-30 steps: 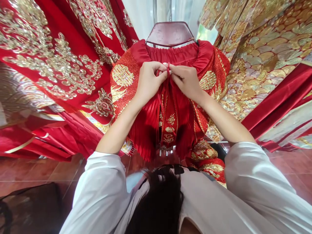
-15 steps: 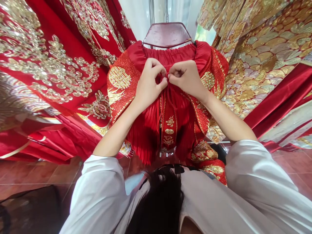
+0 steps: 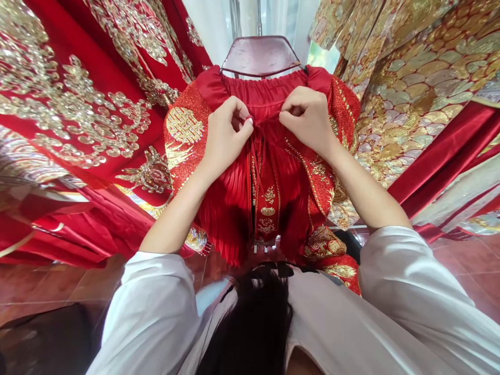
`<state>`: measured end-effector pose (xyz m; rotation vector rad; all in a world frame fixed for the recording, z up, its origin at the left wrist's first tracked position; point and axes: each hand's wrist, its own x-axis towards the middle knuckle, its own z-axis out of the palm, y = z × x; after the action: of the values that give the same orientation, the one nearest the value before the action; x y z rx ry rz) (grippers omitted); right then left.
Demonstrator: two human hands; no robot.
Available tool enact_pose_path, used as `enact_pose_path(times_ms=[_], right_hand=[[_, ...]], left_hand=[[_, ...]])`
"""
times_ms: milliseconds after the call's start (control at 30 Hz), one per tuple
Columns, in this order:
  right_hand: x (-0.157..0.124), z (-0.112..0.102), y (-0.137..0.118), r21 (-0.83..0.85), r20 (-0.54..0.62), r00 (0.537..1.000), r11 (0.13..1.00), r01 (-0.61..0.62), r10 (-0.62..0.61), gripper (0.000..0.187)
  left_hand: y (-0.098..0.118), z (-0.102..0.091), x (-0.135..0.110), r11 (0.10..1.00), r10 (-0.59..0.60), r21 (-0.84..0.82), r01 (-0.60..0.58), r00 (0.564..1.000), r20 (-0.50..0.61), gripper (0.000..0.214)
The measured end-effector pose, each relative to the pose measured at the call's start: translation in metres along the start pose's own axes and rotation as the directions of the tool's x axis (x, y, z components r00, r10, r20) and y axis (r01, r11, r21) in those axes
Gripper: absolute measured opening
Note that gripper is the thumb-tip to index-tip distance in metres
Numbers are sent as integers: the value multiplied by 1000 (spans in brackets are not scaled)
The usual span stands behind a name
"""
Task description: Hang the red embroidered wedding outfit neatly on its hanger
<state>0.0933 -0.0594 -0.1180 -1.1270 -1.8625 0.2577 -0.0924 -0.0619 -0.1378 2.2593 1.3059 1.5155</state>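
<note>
A red pleated skirt [image 3: 224,208] with gold embroidery hangs in front of me, its gathered waistband [image 3: 265,91] at the top. Just below the waistband, thin red ties [image 3: 267,121] cross at the middle front. My left hand [image 3: 228,127] pinches one tie between thumb and fingertips. On the other side my right hand [image 3: 307,120] grips another tie the same way. The ties stretch between the two hands; whether they form a knot or a loop is hard to make out. Loose tie ends dangle over the embroidered centre panel [image 3: 267,208].
A broad hanger [image 3: 261,54] stands behind the waistband. Red garments with gold sequins [image 3: 128,114] hang close on the left. On the right hangs a gold scale-patterned garment [image 3: 422,99]. Below is a reddish tiled floor [image 3: 461,265]; a dark object [image 3: 47,338] lies at lower left.
My hands have moved apart, left hand leftward and right hand slightly rightward, drawing the red ties out sideways. The whole view has shifted a little.
</note>
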Motion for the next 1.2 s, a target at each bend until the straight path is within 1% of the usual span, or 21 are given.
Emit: enact_pose_path(times_ms=[67,133,167,233,300,400,467,533,567,633,700,767,833,900,967,1033,1067,1100,1133,1167,1200], right_hand=[[-2,0,-6,233,73,992,966,-114,100,18],[-2,4,-8,427,139,973,875,-227,184,17],[-2,6,-8,492,158,963,828,-269,219,17],[0,10,-5,568,181,945,755,-327,273,20],[3,11,0,606,217,927,703,-373,305,25],[6,6,4,646,309,900,627,-436,308,30],[6,0,5,650,358,887,603,-462,293,30],[4,-5,4,644,359,895,623,-444,266,28],[3,-6,3,644,337,909,644,-413,245,27],[0,-6,2,668,262,949,677,-308,174,24],[-3,-6,2,718,186,978,667,-200,94,27],[-4,-6,4,720,167,983,672,-172,72,32],[-3,-8,8,651,170,981,735,-187,98,29],[-3,-11,12,521,121,987,839,-156,108,23],[-4,-15,14,360,25,998,930,-70,66,20],[-7,-22,14,165,-104,995,986,22,-5,13],[-9,-27,14,52,-173,983,996,71,-61,10],[-11,-33,14,-70,-227,965,990,120,-133,10],[-12,-40,15,-190,-251,945,968,164,-209,13],[-13,-46,17,-300,-240,930,933,200,-277,20],[-13,-52,20,-389,-197,926,892,228,-323,30]], left_hand=[[-3,2,5,997,-19,-72,19,1000,-4,21],[-8,4,10,992,-29,-125,31,999,12,23],[-10,4,13,989,-29,-146,33,999,27,23],[-12,2,16,984,-19,-178,31,997,69,26],[-11,0,17,976,1,-215,19,996,91,27],[-8,-4,14,952,21,-305,9,995,95,27],[-7,-7,10,941,13,-337,23,994,106,26],[-8,-9,8,953,-5,-299,42,992,123,25],[-9,-10,7,964,-13,-261,46,992,126,24],[-11,-11,6,979,-18,-197,45,991,135,23],[-13,-13,6,979,-15,-201,46,988,155,19],[-17,-15,7,965,-19,-253,62,985,170,13],[-21,-17,7,960,-35,-268,78,986,162,10],[-24,-20,5,975,-33,-215,64,989,145,12],[-21,-24,1,992,-1,-124,15,993,115,14],[-14,-32,-2,998,64,-12,-64,997,35,10],[-10,-37,-1,990,123,66,-122,992,-12,9],[-5,-43,1,968,202,161,-192,978,-49,9],[-1,-50,6,929,283,265,-259,957,-59,12],[2,-56,12,880,344,362,-307,938,-39,19],[3,-62,20,837,366,435,-331,931,2,31]])
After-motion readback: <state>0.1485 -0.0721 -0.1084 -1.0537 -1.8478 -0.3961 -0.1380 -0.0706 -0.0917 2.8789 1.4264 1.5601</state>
